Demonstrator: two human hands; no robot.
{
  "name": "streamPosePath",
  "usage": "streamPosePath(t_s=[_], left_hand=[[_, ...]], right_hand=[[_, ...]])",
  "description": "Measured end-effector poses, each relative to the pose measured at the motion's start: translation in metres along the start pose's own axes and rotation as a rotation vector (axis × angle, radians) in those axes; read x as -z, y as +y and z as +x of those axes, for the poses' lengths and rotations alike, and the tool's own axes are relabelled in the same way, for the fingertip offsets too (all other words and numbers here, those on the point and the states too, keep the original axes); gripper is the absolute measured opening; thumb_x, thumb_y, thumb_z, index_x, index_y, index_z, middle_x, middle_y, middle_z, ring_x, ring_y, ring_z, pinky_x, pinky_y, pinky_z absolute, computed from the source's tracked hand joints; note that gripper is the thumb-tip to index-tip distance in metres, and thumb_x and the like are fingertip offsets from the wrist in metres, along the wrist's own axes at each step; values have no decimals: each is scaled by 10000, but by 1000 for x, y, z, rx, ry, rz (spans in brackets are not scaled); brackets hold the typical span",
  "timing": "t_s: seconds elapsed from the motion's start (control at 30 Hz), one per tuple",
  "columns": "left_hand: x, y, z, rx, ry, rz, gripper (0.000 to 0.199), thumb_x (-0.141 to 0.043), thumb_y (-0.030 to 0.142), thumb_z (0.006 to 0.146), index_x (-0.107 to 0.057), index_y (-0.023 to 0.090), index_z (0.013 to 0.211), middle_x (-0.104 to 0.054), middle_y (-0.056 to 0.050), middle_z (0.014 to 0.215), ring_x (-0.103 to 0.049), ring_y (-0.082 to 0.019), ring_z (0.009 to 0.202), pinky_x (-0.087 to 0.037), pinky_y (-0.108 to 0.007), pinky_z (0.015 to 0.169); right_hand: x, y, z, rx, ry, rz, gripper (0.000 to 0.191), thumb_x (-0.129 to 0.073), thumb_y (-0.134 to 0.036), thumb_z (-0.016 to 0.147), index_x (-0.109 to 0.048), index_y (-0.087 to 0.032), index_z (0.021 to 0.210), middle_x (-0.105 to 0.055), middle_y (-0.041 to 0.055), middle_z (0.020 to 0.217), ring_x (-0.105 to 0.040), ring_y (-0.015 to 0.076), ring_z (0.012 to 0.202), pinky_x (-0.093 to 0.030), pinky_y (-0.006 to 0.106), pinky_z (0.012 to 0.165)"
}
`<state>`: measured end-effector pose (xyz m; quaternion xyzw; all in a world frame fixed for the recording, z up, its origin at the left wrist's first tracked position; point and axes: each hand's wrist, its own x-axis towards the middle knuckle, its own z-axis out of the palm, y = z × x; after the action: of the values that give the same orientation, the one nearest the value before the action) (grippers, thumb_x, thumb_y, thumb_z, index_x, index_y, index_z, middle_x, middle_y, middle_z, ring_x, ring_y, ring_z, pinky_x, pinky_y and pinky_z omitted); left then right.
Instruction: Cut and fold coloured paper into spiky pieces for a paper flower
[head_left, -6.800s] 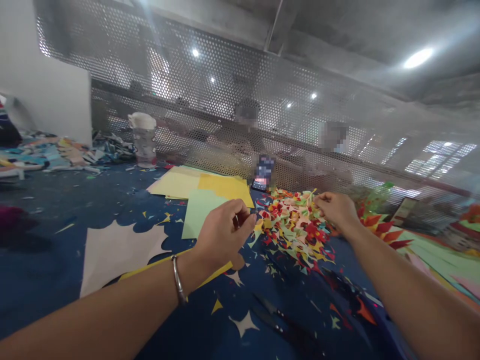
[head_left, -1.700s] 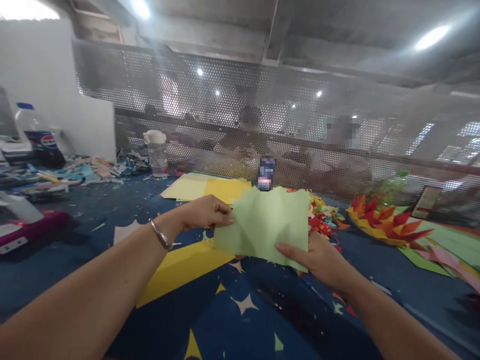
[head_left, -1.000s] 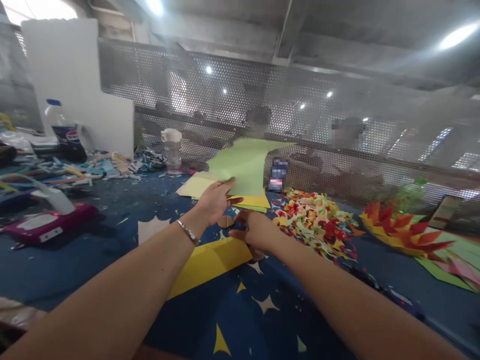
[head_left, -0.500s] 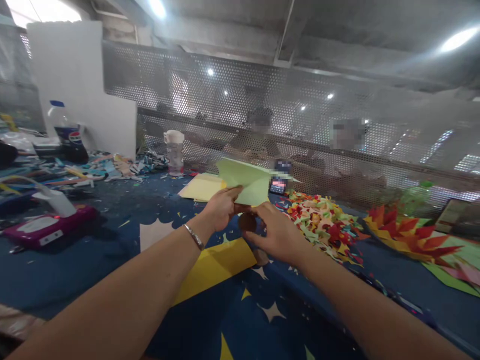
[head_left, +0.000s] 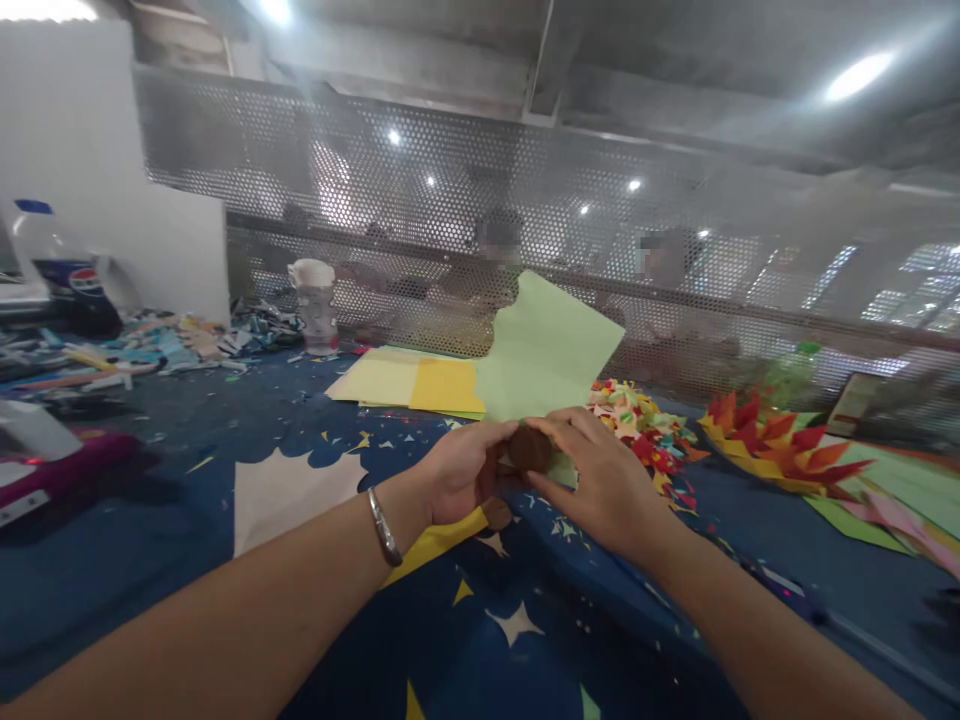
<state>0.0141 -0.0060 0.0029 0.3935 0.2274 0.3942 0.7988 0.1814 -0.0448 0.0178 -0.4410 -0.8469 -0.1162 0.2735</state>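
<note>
A light green paper (head_left: 551,345) with a scalloped left edge stands raised above the table, its lower part between my two hands. My left hand (head_left: 469,470), a silver bangle on its wrist, grips the paper's lower edge with closed fingers. A brown round disc (head_left: 531,448) lies against the paper, and my right hand (head_left: 600,470) holds it between thumb and fingers. Another brown disc (head_left: 496,514) rests on a yellow paper (head_left: 439,548), partly beneath my left hand. Left of my hands lies a pale scalloped paper (head_left: 292,490).
Cream and yellow sheets (head_left: 382,378) lie behind my hands. Colourful scraps (head_left: 652,430) and orange-red paper petals (head_left: 787,450) are at the right. A cup (head_left: 315,305), a cola bottle (head_left: 71,285) and a purple device (head_left: 90,465) stand left. People sit behind the perforated screen (head_left: 420,230).
The green paper has turned and now stands more upright. Both hands have come closer together, and my right hand has brought the disc against the paper. The view has shifted to the right.
</note>
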Motion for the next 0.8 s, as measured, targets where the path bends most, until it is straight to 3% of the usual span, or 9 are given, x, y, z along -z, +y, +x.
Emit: streamPosePath(t_s=[0.3, 0.63, 0.8], left_hand=[[-3, -5, 1, -16, -18, 13, 203, -489, 215, 857, -670, 124, 866, -665, -93, 870, -605, -168, 793, -493, -298, 704], [-5, -6, -1, -63, 76, 46, 160, -526, 221, 832, -663, 140, 848, -664, -80, 834, -605, -165, 747, -501, -305, 690], [-6, -7, -1, -54, 60, 53, 182, -500, 210, 838, -668, 140, 843, -661, -80, 842, -603, -169, 771, -503, -307, 699]], right_hand=[[4, 2, -4, -14, 1, 43, 447, -602, -248, 798, -483, -245, 1229, -523, 88, 1109, -500, 252, 1060, -440, 408, 889], [7, 0, -6, -39, -19, 70, 463, -593, -244, 794, -484, -261, 1244, -520, 85, 1112, -504, 254, 1051, -452, 407, 865], [8, 0, -7, -43, -32, 72, 464, -598, -241, 789, -491, -262, 1240, -525, 89, 1109, -511, 256, 1038, -454, 407, 858]])
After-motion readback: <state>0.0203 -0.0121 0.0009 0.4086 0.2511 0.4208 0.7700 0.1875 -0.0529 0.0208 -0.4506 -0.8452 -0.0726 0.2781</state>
